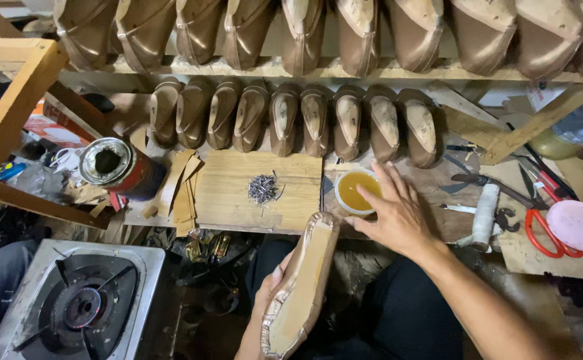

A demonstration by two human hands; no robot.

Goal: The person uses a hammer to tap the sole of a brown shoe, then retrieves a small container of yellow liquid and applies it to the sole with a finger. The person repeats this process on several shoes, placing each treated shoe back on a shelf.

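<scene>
Shoe (301, 287) sole-up over lap, left hand (268, 290) gripping its side. Right hand (391, 210) open, fingers spread, reaching onto glue cup (353, 192) on bench, beside nail pile (263, 189).

A gas stove (78, 303), red scissors (550, 230) and a nail pile (263, 189) lie about.
</scene>
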